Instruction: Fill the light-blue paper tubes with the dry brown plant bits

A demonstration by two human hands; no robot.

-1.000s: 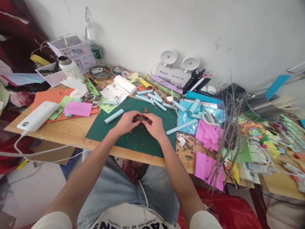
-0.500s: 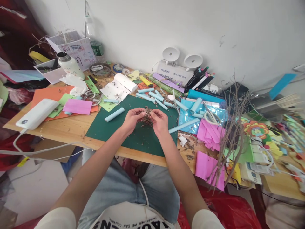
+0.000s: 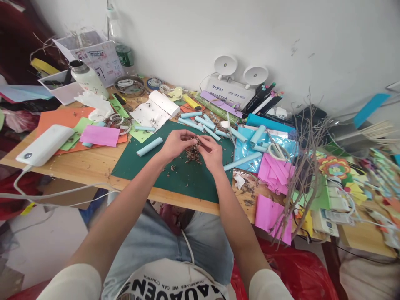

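Observation:
My left hand (image 3: 176,143) and my right hand (image 3: 211,152) meet over the dark green cutting mat (image 3: 150,168), fingers pinched together around a crumbly clump of brown dried bits (image 3: 193,153). Loose crumbs of the same stuff lie on the mat under the hands. A light blue paper roll (image 3: 150,146) lies just left of my left hand. Several more blue rolls (image 3: 203,124) lie beyond the hands, and another one (image 3: 242,161) lies to the right of my right hand.
The wooden table (image 3: 90,166) carries a white power bank (image 3: 40,146), pink paper (image 3: 100,135), orange sheets, a white bottle (image 3: 86,79), scissors (image 3: 275,151), pink sheets (image 3: 275,168), a bundle of dry twigs (image 3: 304,166) and a white twin-lamp unit (image 3: 231,85) by the wall.
Both hands rose slightly from the mat and their fingers worked the clump apart; more brown bits now lie scattered on the mat beneath them.

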